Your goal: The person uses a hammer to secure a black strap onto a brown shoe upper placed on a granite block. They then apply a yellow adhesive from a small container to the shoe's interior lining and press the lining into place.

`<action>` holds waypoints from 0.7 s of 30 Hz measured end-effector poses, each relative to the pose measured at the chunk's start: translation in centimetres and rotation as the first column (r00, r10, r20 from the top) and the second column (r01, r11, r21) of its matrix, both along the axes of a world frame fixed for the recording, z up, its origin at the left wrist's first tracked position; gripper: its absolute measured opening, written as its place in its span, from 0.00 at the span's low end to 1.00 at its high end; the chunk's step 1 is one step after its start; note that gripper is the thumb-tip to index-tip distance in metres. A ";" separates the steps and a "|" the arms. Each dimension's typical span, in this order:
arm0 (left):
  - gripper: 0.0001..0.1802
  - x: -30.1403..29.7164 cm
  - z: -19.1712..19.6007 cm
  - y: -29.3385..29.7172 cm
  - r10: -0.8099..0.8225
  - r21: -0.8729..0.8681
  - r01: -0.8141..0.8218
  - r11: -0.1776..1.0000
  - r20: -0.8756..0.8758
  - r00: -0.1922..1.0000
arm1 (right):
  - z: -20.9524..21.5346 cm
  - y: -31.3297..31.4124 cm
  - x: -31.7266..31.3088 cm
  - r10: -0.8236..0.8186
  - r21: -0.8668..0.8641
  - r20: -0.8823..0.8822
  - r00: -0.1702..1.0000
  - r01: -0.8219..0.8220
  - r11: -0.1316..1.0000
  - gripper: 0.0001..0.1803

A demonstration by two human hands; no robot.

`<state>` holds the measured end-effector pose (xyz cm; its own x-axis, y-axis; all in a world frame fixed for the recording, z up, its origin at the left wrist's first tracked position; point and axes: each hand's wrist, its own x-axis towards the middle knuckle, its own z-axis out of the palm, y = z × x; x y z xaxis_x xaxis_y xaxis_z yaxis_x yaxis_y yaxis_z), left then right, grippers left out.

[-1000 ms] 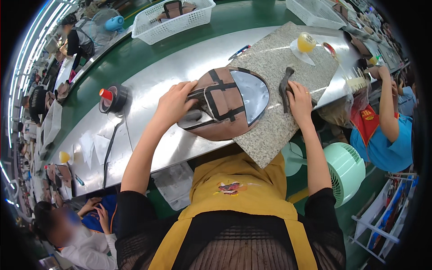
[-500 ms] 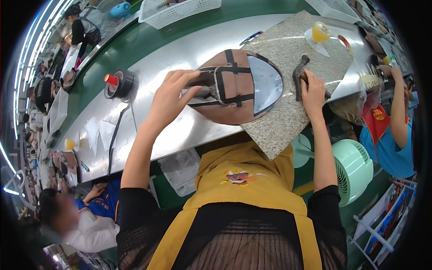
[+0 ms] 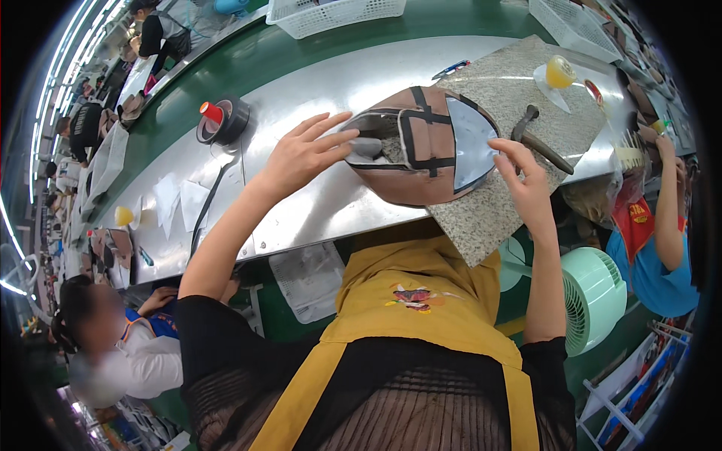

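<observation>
A brown shoe upper (image 3: 431, 134) with black bands and a bare pale-grey toe lies in front of me, its toe end over a speckled stone slab (image 3: 474, 225). My left hand (image 3: 304, 154) is at the heel end, fingers stretched and spread, fingertips at the rim of the opening. At the toe end is my right hand (image 3: 526, 177), its fingers apart, fingertips at the toe's edge. Whether either hand grips the upper is hard to see. A hammer (image 3: 549, 153) with a dark head lies on the slab just beyond my right hand.
A dark round pot with a red top (image 3: 218, 120) stands left on the metal table (image 3: 293, 90). White baskets (image 3: 338, 16) sit on the green belt (image 3: 226, 71). A yellow-capped thing (image 3: 559, 73) is on the slab. A green fan (image 3: 594, 301) and co-workers flank me.
My right hand has let go of the hammer and moved left to the toe of the upper. The left hand's fingers have spread at the heel. The view has shifted slightly.
</observation>
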<state>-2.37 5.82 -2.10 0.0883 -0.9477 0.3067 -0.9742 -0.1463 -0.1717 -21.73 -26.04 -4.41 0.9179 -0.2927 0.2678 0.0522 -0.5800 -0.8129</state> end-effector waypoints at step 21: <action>0.16 -6.9 -0.8 -2.5 -0.096 0.129 0.153 0.980 -0.370 0.924 | -2.4 5.3 2.6 -0.149 -0.374 0.045 0.988 0.155 0.914 0.13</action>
<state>-9.28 3.35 -2.90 0.0437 -0.9908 0.1278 -0.9829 -0.0197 0.1833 -19.16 -20.70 -6.80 0.8651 -0.3041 0.3989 -0.0504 -0.8440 -0.5339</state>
